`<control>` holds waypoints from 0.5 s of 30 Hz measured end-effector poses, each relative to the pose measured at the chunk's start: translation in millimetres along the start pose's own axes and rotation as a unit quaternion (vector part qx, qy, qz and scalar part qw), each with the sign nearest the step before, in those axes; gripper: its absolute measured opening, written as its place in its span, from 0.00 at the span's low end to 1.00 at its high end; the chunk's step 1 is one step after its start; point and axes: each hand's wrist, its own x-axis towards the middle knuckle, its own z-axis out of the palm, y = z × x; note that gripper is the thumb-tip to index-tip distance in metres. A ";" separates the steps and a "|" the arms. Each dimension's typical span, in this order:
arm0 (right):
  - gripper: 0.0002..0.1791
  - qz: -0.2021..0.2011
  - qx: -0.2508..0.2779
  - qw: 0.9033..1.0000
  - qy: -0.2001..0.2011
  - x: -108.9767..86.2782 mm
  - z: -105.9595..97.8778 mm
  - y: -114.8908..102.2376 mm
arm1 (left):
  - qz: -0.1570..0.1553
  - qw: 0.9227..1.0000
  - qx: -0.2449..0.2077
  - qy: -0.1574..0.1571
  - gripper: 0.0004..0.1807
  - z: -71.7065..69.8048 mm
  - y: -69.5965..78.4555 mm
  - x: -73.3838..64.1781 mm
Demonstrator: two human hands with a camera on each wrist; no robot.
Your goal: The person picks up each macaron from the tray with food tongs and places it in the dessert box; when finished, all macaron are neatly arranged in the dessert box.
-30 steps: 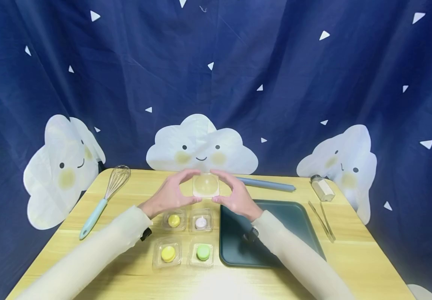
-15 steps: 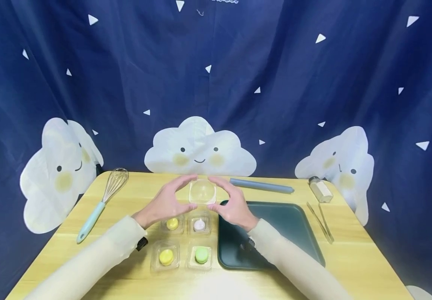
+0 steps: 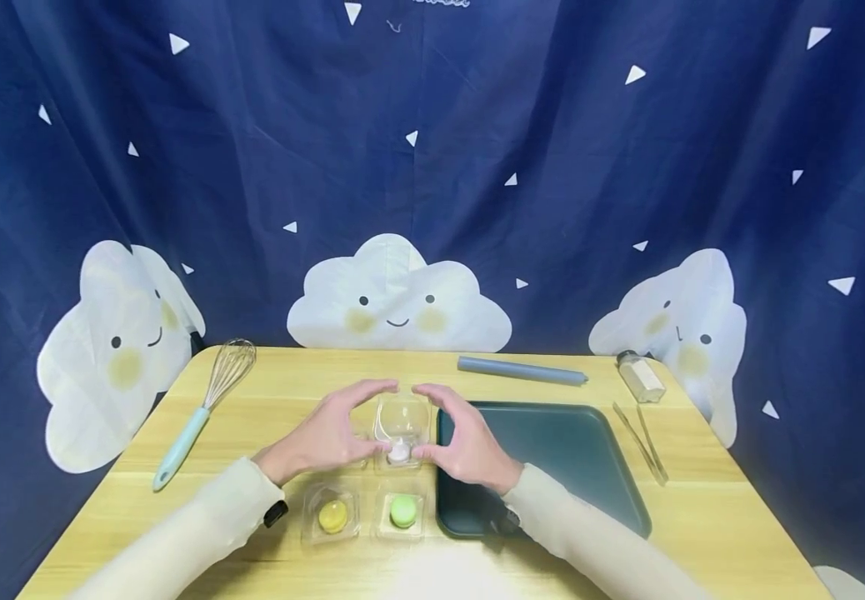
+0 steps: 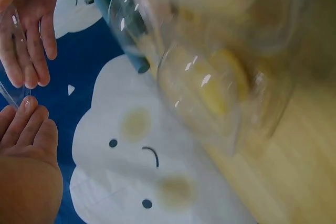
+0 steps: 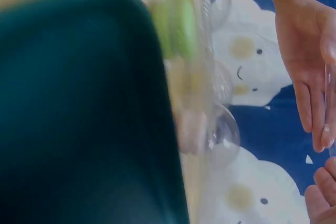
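Observation:
A clear plastic square piece with a round dome (image 3: pixel 406 414), seemingly a macaron box lid, is held up between my two hands. My left hand (image 3: pixel 327 427) pinches its left side between thumb and fingertips, and my right hand (image 3: pixel 472 437) pinches the right side. In the head view it overlaps a pale lavender macaron (image 3: pixel 398 451) in a clear box. Nearer me sit a yellow macaron (image 3: pixel 332 517) and a green macaron (image 3: pixel 403 511), each in a clear box. Another box behind my left hand is mostly hidden. The left wrist view shows fingertips of both hands on the plastic edge.
A dark green tray (image 3: pixel 552 475) lies right of the boxes, under my right forearm. Around it are a grey-blue rolling pin (image 3: pixel 522 370), a shaker bottle (image 3: pixel 641 377) and metal tongs (image 3: pixel 642 446). A whisk (image 3: pixel 203 408) lies at the left of the wooden table (image 3: pixel 290 367).
Both hands have brought the clear plastic piece down and nearer, from behind the boxes to over the lavender macaron. My left hand now covers the back yellow macaron.

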 end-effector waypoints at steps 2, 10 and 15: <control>0.46 -0.010 -0.012 1.000 -0.020 -7.4 2.4 -2.4 | -0.007 1.000 -0.004 -0.012 0.46 5.3 1.1 -8.8; 0.45 0.048 -0.026 0.994 -0.093 -33.3 8.9 -14.9 | -0.028 0.998 0.004 -0.058 0.48 22.9 -0.7 -33.7; 0.45 0.048 -0.044 0.990 -0.127 -44.8 12.9 -19.5 | -0.053 0.993 0.028 -0.100 0.48 29.7 0.1 -43.0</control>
